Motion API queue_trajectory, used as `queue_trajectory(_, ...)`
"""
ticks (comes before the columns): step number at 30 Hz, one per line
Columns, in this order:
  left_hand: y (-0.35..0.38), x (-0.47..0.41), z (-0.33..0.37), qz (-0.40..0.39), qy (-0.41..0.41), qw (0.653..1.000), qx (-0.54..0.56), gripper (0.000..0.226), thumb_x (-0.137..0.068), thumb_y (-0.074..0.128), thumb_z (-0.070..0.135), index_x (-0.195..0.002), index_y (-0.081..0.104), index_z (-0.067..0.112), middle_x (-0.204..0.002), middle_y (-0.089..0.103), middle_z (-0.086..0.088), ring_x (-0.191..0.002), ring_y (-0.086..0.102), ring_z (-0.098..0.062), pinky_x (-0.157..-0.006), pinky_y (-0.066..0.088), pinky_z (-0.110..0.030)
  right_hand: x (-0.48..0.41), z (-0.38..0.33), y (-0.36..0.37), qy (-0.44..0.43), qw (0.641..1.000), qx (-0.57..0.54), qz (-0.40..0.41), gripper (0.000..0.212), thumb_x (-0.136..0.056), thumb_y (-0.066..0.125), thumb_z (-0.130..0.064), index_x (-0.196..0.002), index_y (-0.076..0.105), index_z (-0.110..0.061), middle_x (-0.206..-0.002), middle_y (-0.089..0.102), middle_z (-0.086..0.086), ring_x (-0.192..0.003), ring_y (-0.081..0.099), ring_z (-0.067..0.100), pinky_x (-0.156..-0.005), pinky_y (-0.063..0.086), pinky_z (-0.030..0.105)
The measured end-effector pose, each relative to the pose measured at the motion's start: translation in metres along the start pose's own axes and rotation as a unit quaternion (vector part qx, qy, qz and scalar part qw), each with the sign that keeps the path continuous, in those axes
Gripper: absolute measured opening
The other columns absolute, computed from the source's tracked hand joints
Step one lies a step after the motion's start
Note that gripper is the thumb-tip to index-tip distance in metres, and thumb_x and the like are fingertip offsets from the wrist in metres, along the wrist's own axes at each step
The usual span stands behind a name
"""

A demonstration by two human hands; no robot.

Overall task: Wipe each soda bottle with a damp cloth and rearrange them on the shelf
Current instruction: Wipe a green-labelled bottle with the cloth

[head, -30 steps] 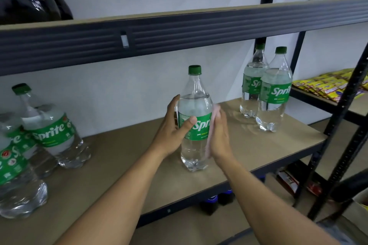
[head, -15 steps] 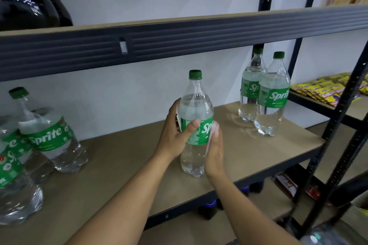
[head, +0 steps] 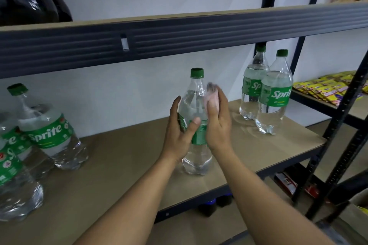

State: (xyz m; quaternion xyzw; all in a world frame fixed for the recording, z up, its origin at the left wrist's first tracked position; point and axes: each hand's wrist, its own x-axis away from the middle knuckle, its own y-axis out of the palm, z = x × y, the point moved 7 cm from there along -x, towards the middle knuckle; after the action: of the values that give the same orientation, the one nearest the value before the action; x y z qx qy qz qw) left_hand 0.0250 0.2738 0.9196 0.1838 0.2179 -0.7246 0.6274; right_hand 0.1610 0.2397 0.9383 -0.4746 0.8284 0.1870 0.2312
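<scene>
Wiping a soda bottle held upright between both hands, mid-shelf.

Shows the bottle [head: 196, 155] cap up, long axis vertical, base down on the shelf [head: 119, 165], straight ahead and squarely between the hands. Grips the label band from the left with the left hand [head: 179, 131], thumb across the front, fingers curled behind. Holds a bunched pink cloth [head: 212, 98] against the bottle's shoulder from the right with the right hand [head: 218, 125], higher up than the left. Leaves cap and neck above the cloth, and the base below the hands, uncovered. Reads as mid-wipe: likely calls next for a stroke down the vertical axis, or a turn about it by the left hand. Places two bottles [head: 274, 95] upright well to the right near the shelf end, and more bottles [head: 45, 129] at far left.
</scene>
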Motion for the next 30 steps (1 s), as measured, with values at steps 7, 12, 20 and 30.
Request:
queue_trajectory(7,0.008,0.001,0.007,0.016,0.029,0.999,0.001,0.064,-0.086,0.069,0.052,-0.143,0.041,0.048,-0.132,0.061,0.027,-0.124,0.062,-0.005,-0.098,0.048,-0.018,0.06,0.063,-0.005,0.097,0.995,-0.018,-0.035,0.042,-0.113,0.023,-0.054,-0.148,0.045,-0.047,-0.139,0.057,-0.032,-0.136,0.05,-0.006,-0.114,0.04,0.029)
queue_trajectory(12,0.012,0.004,0.001,0.034,0.027,0.999,-0.009,0.088,-0.084,0.072,0.055,-0.156,0.035,0.02,-0.139,0.058,0.024,-0.127,0.059,-0.001,-0.099,0.05,-0.017,-0.018,0.0,-0.001,0.042,0.999,0.017,-0.022,0.064,-0.099,0.027,-0.075,-0.146,0.051,-0.039,-0.134,0.063,-0.018,-0.123,0.058,-0.003,-0.1,0.048,0.02)
queue_trajectory(20,0.008,0.004,-0.009,0.03,-0.005,0.999,0.012,0.07,-0.096,0.051,0.051,-0.158,0.033,0.024,-0.14,0.063,0.015,-0.131,0.06,-0.012,-0.109,0.05,-0.043,-0.002,0.01,-0.004,0.047,0.999,0.005,-0.023,0.047,-0.109,0.024,-0.062,-0.146,0.048,-0.047,-0.142,0.055,-0.031,-0.126,0.049,-0.015,-0.1,0.038,0.008)
queue_trajectory(30,0.009,0.001,-0.001,0.038,0.018,0.999,-0.029,0.083,-0.079,0.065,0.082,-0.148,0.042,0.042,-0.142,0.057,0.015,-0.133,0.056,-0.012,-0.109,0.049,-0.039,0.025,0.038,-0.008,0.101,0.995,-0.001,-0.01,0.056,-0.106,0.022,-0.066,-0.146,0.051,-0.039,-0.138,0.062,-0.021,-0.124,0.056,-0.006,-0.1,0.042,0.013)
